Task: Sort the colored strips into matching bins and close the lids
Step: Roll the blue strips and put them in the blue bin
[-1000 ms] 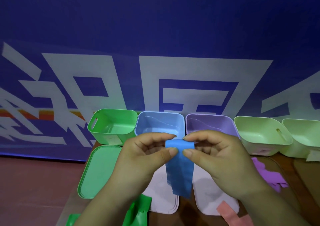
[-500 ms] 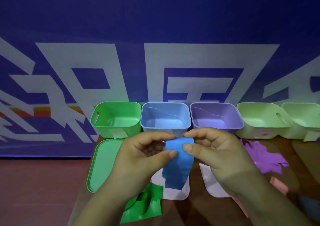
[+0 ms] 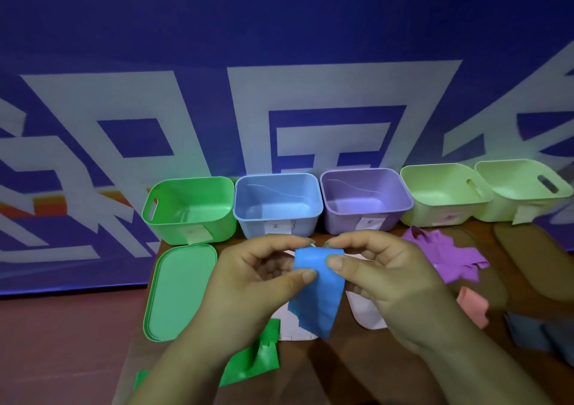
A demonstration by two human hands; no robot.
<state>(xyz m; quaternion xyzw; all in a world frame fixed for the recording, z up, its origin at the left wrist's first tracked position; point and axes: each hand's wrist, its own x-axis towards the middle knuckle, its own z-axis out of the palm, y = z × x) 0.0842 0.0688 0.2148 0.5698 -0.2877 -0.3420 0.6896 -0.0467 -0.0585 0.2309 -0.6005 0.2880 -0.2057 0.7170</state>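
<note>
Standing empty: green bin (image 3: 189,210), blue bin (image 3: 277,206), purple bin (image 3: 365,201).

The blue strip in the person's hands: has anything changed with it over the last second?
Hardly. Both hands, left hand and right hand, still pinch the blue strip at its top, in front of the blue bin. Only the head camera tipped, bringing the green strips into view. Nothing was released; the bins remain empty.
</note>
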